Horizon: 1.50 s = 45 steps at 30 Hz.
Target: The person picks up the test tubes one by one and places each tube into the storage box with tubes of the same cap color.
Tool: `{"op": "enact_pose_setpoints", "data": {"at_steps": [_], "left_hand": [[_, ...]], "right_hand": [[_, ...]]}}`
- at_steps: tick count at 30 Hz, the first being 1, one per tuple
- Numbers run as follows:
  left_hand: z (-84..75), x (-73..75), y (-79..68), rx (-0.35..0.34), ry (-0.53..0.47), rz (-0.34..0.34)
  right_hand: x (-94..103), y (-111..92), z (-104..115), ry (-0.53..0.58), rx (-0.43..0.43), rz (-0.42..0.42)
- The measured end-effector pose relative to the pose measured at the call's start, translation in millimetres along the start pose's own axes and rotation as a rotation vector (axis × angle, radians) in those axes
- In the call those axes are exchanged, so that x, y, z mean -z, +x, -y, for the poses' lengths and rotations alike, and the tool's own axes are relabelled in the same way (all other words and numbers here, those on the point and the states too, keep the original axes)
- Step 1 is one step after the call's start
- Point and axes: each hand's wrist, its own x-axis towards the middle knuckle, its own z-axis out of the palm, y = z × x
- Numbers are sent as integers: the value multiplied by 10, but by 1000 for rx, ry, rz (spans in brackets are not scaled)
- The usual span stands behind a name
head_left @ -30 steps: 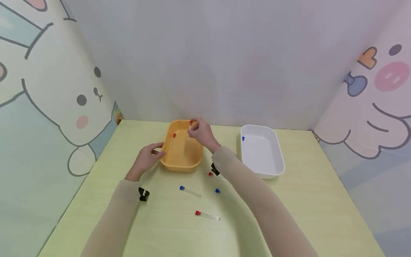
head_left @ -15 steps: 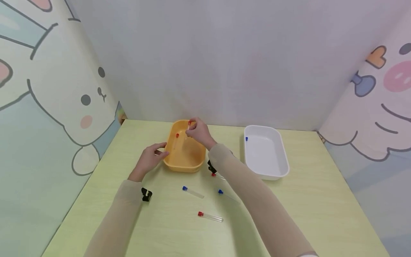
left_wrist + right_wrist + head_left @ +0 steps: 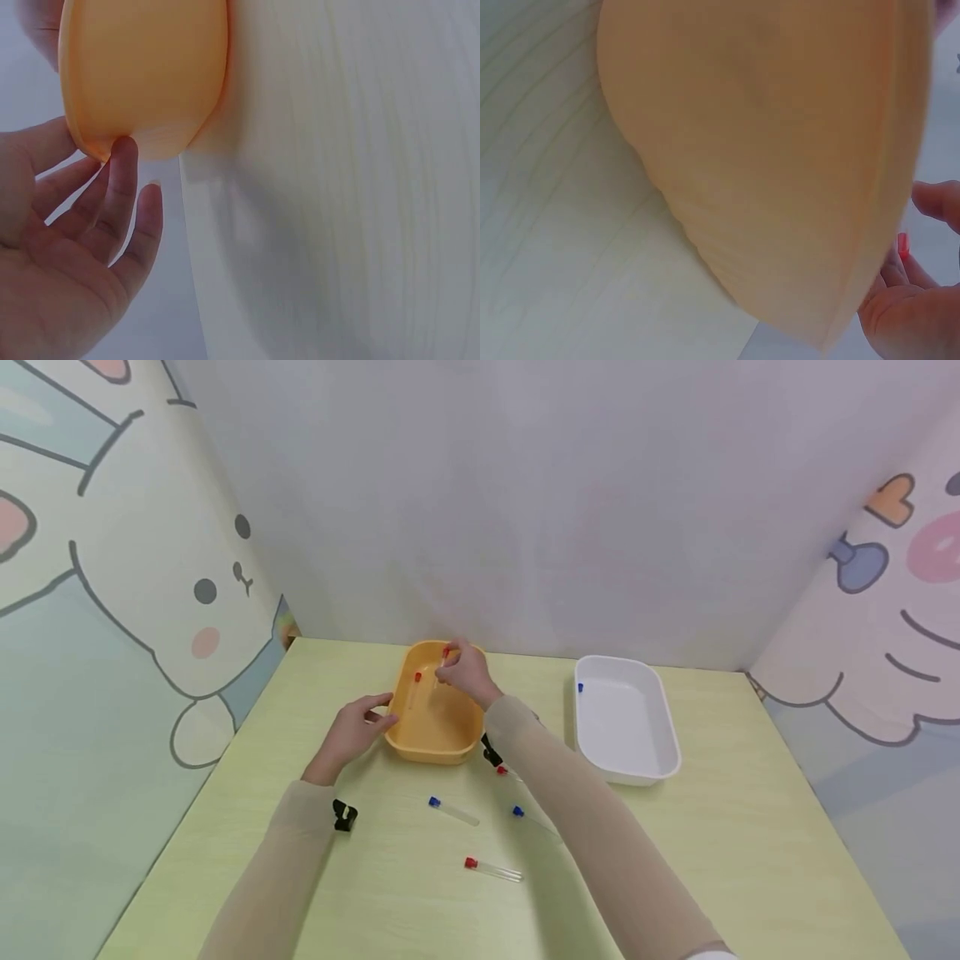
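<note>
My left hand (image 3: 354,732) holds the left side of the orange tray (image 3: 431,757), fingers and thumb at its rim. In the left wrist view, fingertips press the tray's outer wall. Over the tray's far right part, my right hand (image 3: 468,673) pinches a test tube with a red cap (image 3: 446,652). Its lower end points down into the tray and is hard to make out. Another red-capped test tube (image 3: 417,678) lies inside, on the left. In the right wrist view, the tray wall hides much of this hand, though a red cap (image 3: 904,244) shows between its fingers.
A white tray (image 3: 665,776) to the right holds a blue-capped tube (image 3: 581,687). Before the trays lie a blue-capped tube (image 3: 453,811), another blue-capped tube (image 3: 519,812), a red-capped tube (image 3: 493,869) and a red cap (image 3: 502,770) partly under my right sleeve.
The head view has shifted slightly, so everything sits further right. My right hand and its tube have moved a little left and lower over the orange tray. The left hand keeps its place there.
</note>
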Motion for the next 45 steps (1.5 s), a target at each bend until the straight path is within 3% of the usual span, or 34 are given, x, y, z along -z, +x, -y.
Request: {"op": "enact_pose_setpoints", "data": {"at_steps": [9, 24, 31, 38, 45], "left_hand": [[-18, 15, -38, 25, -5, 6], [-23, -16, -19, 20, -21, 5], [-6, -16, -24, -1, -33, -3], [-13, -33, -24, 1, -33, -4], [-11, -18, -28, 4, -31, -11]], "right_hand": [[-101, 48, -35, -18, -27, 33], [-169, 91, -98, 9, -115, 89], [-209, 126, -185, 32, -111, 91], [-225, 170, -225, 13, -187, 110], [-262, 184, -198, 10, -163, 129]]}}
